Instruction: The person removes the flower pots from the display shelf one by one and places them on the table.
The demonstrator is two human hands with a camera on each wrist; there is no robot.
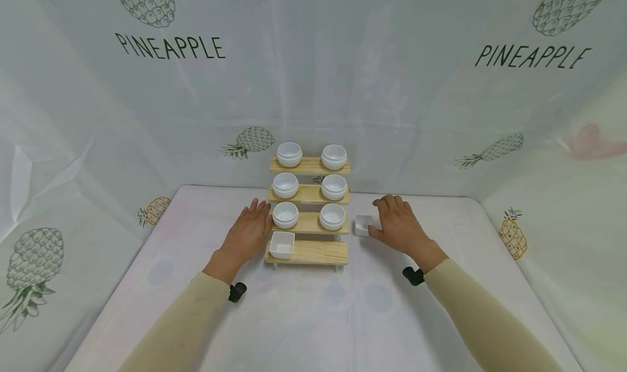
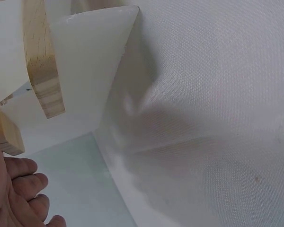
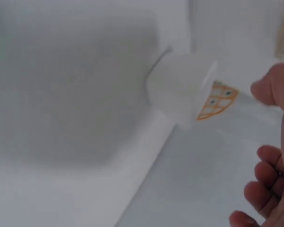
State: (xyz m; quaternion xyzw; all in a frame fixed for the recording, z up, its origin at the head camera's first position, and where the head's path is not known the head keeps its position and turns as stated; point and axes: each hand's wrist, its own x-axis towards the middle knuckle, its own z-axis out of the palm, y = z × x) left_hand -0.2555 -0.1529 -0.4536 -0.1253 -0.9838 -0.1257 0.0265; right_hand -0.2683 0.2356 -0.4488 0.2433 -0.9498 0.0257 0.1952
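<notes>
Loose square dish (image 1: 362,225) just right of the stepped stand (image 1: 320,252). Right hand (image 1: 399,226) beside dish, thumb and fingers parted, gripping nothing; left hand (image 1: 247,231), fingers extended, at stand's left edge. I'd pinch opposite walls.

A pale, lightly creased sheet (image 1: 333,89) fills the background and both sides. It is printed with dark-outlined pineapples; the word "PINEAPPLE" appears at upper left (image 1: 170,46) and upper right. Smaller yellow pineapples sit at middle left (image 1: 157,211) and right. A blurred pink patch (image 1: 595,143) shows at the right edge. Below, a whitish surface (image 1: 303,328) with rounded far corners spreads under soft light.
</notes>
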